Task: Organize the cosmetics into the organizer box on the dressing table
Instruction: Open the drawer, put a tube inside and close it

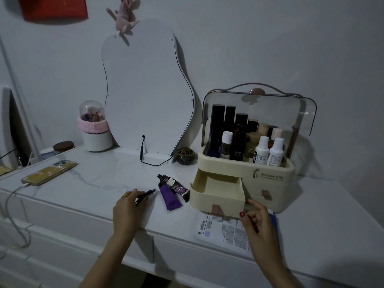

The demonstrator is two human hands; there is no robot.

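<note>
A cream organizer box [270,177] with a raised clear lid stands on the white dressing table [99,179]. Its top tray holds several dark and white bottles. The left drawer [216,196] is pulled out and looks empty. My left hand [128,208] grips a dark slim pen-like cosmetic [148,193] lying low over the table. A purple tube [169,196] and a dark labelled tube [174,185] lie between that hand and the drawer. My right hand [254,217] hovers at the drawer's front right corner, fingers loosely curled, holding nothing.
A phone [49,171] on a charging cable lies at the left. A wavy mirror [145,90], a small dark pot [185,155] and a white holder with a pink band [96,134] stand at the back. Printed paper [220,229] lies under the box's front.
</note>
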